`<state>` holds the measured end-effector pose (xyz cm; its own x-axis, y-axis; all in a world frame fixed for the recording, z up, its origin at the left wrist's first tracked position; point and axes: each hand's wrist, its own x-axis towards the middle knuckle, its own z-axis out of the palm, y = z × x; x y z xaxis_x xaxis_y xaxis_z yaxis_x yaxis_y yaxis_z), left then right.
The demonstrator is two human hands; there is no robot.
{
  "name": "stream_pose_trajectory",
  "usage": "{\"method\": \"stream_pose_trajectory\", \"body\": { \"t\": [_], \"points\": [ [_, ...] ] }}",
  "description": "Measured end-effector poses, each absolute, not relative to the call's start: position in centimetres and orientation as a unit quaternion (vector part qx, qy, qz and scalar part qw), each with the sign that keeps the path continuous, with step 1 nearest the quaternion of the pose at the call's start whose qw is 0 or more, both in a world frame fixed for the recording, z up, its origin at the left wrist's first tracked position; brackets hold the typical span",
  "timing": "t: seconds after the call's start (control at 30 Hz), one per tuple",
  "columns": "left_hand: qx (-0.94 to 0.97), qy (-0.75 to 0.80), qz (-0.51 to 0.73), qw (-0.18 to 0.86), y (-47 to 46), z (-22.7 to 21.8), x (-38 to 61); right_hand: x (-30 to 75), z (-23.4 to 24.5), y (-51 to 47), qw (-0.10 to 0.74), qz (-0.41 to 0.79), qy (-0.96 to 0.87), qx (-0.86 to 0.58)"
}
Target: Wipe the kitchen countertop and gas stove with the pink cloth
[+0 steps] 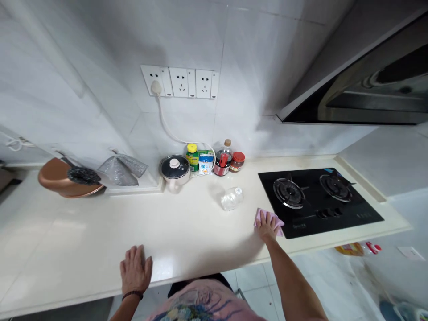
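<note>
Currently cloth [278, 224] lies right of centre, at left edge of hob [311, 201]; right hand [267, 228] spread over it, grip unclenched. Left hand [135, 269], lower left, released, flat on table [187, 232]. Advisable: even pressure, clear of jar [231, 199].

On my feed I see a lidded pot [174, 169] beside a yellow-capped bottle [192, 159], wall sockets [181, 83] above, a range hood [371, 80] at right.

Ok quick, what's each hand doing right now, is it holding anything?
Left hand: open, palm down on the white counter, holding nothing.
Right hand: open, spread on top of the pink cloth.
</note>
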<state>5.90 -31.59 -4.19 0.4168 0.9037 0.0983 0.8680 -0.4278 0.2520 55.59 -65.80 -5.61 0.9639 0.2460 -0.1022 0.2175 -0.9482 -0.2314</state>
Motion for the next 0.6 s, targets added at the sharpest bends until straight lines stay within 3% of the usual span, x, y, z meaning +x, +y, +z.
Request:
{"method": "stream_pose_trajectory", "body": {
  "t": [0.3,0.6],
  "points": [
    [0.837,0.528,0.111,0.092,-31.6,-4.2,5.7,57.5,-4.5,-62.5,0.113,0.089,-0.106,-0.984],
    [0.842,0.517,0.115,0.102,-31.5,-4.4,5.6,44.7,-3.8,-56.5,0.081,0.137,-0.22,-0.962]
  ]
}}
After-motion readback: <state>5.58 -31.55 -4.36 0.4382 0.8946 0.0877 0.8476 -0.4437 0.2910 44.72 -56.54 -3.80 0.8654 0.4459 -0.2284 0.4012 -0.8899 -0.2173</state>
